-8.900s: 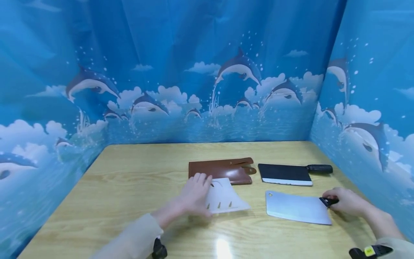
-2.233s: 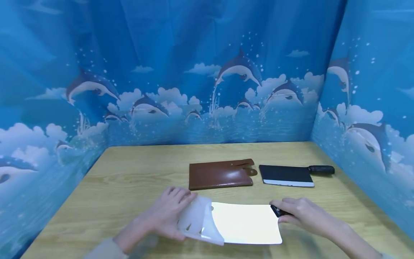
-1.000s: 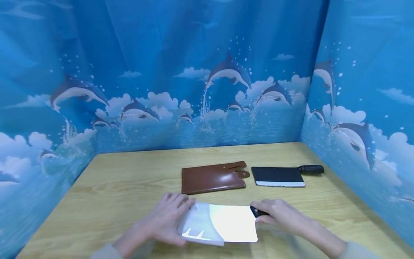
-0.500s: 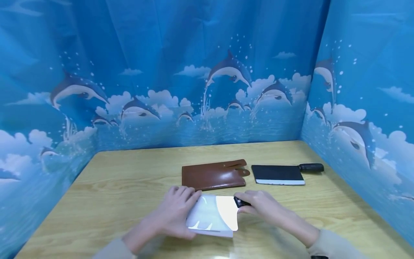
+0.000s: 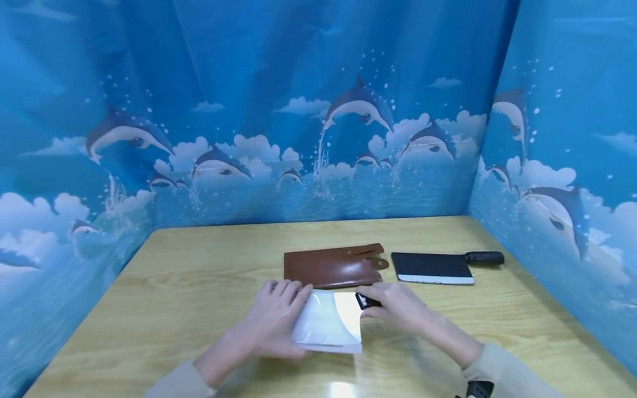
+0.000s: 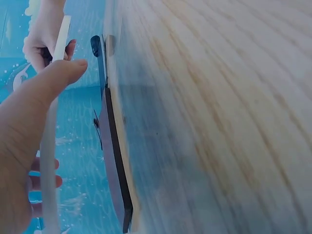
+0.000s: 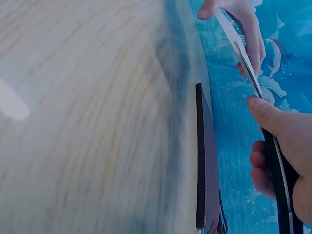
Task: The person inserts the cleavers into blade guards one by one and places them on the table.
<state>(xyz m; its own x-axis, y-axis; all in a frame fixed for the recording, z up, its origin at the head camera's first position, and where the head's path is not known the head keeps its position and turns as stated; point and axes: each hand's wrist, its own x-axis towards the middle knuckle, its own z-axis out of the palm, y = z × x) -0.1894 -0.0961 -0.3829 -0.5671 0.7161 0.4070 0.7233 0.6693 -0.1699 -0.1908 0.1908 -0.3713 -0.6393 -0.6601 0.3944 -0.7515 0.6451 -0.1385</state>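
Note:
A white translucent blade guard (image 5: 320, 323) is gripped by my left hand (image 5: 276, 323), thumb on the near side and fingers over the far edge. The shiny blade of a cleaver (image 5: 350, 312) sits mostly inside it, with a bright strip showing at the right. My right hand (image 5: 398, 307) holds the cleaver's black handle (image 7: 280, 180). In the left wrist view the guard (image 6: 48, 161) is seen edge-on, above the table, between thumb and fingers. The right wrist view shows the blade (image 7: 243, 58) running from the handle toward my left hand.
Behind my hands a brown leather sheath (image 5: 328, 266) lies flat with its strap undone. To its right lies a second cleaver (image 5: 433, 266), black-bladed with a pale edge and dark handle. Dolphin-printed curtains (image 5: 249, 110) border the wooden table (image 5: 209, 243) at back and sides.
My right hand has picked up the shiny cleaver and moved it left; its blade has slid into the guard my left hand holds. The sheath and the black cleaver stay put.

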